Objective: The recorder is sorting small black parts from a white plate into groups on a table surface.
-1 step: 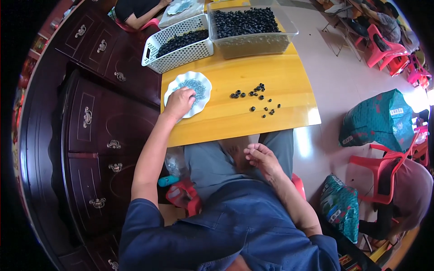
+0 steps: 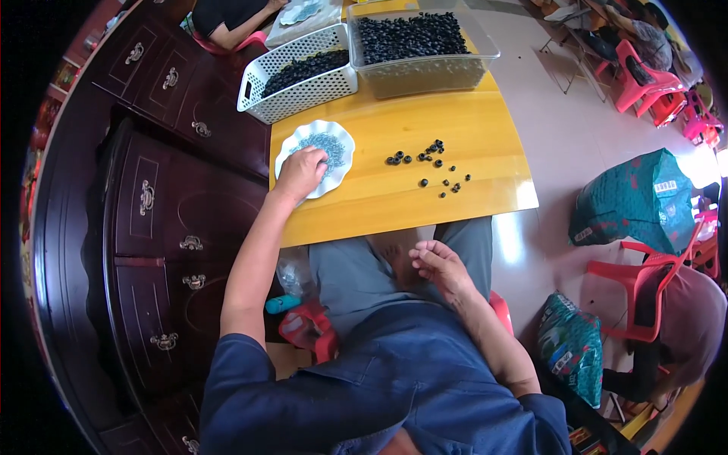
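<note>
- Dark wooden drawers [image 2: 208, 159] stand to the left of the yellow counter [image 2: 364, 212], a pale floor [image 2: 523, 98] shows to the right, and a co-worker's arm [image 2: 241, 33] shows beyond the far end.
- At the back of the counter I see a white holed basket [image 2: 315, 89] and a clear bin [image 2: 425, 82], side by side, both loaded with small black pieces.
- The wavy white plate [image 2: 346, 148] sits at the counter's left side, with tiny clear bits [image 2: 322, 142] heaped in its middle.
- I see the left hand [image 2: 301, 173] reaching over the plate, its fingers [image 2: 318, 155] bent down at the bits; I cannot tell whether they grip one.
- The right hand [image 2: 440, 264] is raised above the lap, thumb and fingertips curled close together; I cannot tell if anything small sits between them.
- Loose black pieces [image 2: 438, 164] lie scattered on the counter, right of the plate and well apart from it.
- To do the picking well, I would work from the edge of the heap, pinch lightly with thumb and forefinger, and keep the wrist off the fluted rim, since leaning there could tip the plate.
</note>
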Available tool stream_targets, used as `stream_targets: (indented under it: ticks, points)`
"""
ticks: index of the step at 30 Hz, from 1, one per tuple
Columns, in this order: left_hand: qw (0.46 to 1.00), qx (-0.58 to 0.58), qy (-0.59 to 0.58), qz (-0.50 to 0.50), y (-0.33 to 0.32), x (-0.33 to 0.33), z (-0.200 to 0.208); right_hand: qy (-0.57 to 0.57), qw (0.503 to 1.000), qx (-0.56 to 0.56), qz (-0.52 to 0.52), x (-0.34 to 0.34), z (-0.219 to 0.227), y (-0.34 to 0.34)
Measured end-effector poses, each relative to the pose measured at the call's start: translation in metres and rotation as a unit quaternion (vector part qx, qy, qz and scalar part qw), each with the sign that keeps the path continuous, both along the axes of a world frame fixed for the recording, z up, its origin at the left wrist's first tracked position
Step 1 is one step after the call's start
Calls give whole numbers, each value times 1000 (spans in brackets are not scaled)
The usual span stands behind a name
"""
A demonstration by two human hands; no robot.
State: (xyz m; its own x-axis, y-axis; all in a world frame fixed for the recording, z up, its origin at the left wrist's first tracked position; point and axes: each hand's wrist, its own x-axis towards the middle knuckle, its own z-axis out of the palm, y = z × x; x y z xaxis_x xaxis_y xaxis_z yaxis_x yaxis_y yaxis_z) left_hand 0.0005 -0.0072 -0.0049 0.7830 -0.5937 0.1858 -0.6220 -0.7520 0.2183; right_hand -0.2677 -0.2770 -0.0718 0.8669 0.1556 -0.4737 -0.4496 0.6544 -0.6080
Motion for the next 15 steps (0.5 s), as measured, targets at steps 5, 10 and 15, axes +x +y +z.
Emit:
stream_targets:
  ticks: [5, 10, 15]
  points:
    - [1000, -18, 3, 1, -3, -1, 3, 2, 1000, 8, 1, 0, 7, -2]
    - [999, -46, -11, -10, 0, 0, 4, 2, 1000, 18, 1, 1, 8, -2]
    - [989, -143, -9, -24, -16, -6, 23, 6, 1000, 21, -1, 3, 8, -2]
